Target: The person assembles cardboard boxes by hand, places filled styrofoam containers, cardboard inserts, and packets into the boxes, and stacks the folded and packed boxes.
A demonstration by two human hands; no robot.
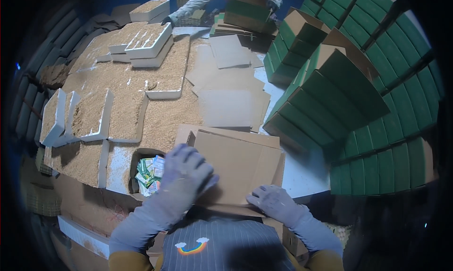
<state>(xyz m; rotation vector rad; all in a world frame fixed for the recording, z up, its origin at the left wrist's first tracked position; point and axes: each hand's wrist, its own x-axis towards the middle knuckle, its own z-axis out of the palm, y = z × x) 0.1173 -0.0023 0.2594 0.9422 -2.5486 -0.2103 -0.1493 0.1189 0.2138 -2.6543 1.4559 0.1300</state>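
A brown cardboard box (237, 165) lies in front of me, its top covered by flat cardboard flaps. My left hand (187, 172), in a greyish glove, is over the box's left side with its fingers bent; whether it grips the cardboard is hidden. At the near right corner, my gloved right hand (272, 202) rests its fingers on the cardboard edge, and I cannot tell if they close around it. Just left of my left hand, an open container (134, 165) holds several small green-and-white printed packets (150, 173).
White foam trays (150, 51) and loose tan husk-like grains (170, 111) cover the table's left. Flat cardboard sheets (226, 108) lie beyond the box. Green cartons (329, 97) are stacked at right. Across the table, another person's sleeve (191, 4) reaches towards the trays.
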